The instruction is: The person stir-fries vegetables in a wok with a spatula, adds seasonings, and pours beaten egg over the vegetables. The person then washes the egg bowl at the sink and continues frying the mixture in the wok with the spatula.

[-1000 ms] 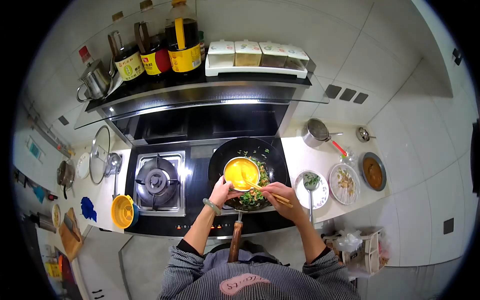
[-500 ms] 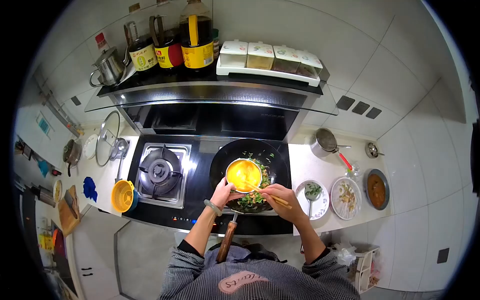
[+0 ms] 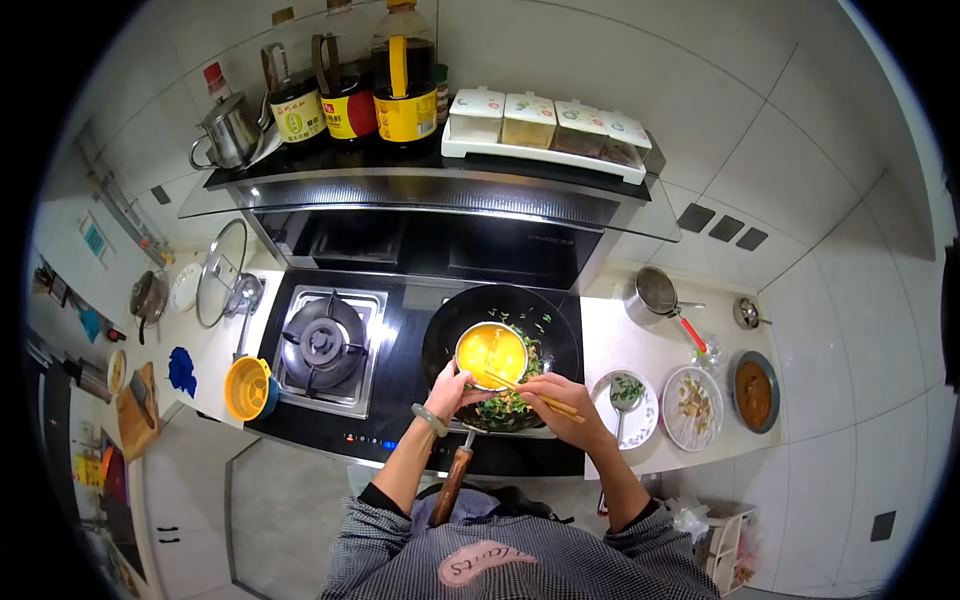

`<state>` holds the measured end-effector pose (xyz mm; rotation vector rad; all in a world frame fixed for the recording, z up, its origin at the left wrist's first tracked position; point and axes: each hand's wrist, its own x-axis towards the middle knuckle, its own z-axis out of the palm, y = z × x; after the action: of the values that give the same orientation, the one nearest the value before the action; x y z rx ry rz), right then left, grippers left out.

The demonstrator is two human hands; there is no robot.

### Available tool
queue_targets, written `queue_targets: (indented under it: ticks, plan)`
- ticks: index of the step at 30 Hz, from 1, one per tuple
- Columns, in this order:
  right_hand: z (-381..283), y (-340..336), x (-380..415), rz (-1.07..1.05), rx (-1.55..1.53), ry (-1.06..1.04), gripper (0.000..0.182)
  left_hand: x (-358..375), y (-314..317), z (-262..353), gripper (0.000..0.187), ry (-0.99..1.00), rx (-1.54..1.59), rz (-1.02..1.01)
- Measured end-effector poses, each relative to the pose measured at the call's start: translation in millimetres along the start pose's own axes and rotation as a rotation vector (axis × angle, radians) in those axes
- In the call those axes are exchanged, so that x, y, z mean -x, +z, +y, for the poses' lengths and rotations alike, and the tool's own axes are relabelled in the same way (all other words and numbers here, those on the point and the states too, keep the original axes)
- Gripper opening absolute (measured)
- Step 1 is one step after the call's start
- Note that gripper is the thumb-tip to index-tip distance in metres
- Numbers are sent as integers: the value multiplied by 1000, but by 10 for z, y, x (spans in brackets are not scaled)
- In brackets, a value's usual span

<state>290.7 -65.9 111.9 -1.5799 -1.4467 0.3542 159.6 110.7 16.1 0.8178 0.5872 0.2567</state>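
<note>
My left hand (image 3: 455, 391) grips a metal bowl (image 3: 491, 326) by its near left side. Bright yellow-orange beaten egg (image 3: 488, 352) lies inside, with bubbles or streaks on top. In my right hand (image 3: 562, 408) is a pair of wooden chopsticks (image 3: 508, 383), fingers closed round them, their tips at the bowl's near edge. Bowl and hands are over a black wok (image 3: 560, 345) that holds chopped green and orange food (image 3: 505, 405). The wok's wooden handle (image 3: 452, 488) points toward my body. Part of the food is hidden under the bowl and hands.
Left of the wok is a bare gas burner (image 3: 325, 340), then a yellow basket (image 3: 246, 390) and a glass lid (image 3: 222, 273). To the right are a white plate with a spoon (image 3: 640, 430), a second plate (image 3: 692, 408), a grey bowl (image 3: 755, 390) and a saucepan (image 3: 655, 293).
The chopsticks have shifted from in the egg toward the bowl's near rim. The bowl stays over the wok in my left hand. The whole view has shifted slightly.
</note>
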Motion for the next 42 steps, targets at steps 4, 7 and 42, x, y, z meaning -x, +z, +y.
queue_targets:
  ticks: [4,7,42]
  plan:
    - [-45,-26,7,83,17,47,15,-4,-16,-11,44,-14,-33,32]
    - [-41,-73,-29,26,9,66,15,-25,-20,-20,43,13,-36,56]
    - [50,21,54,95,-37,103,15,-18,-16,-53,49,33,12,14]
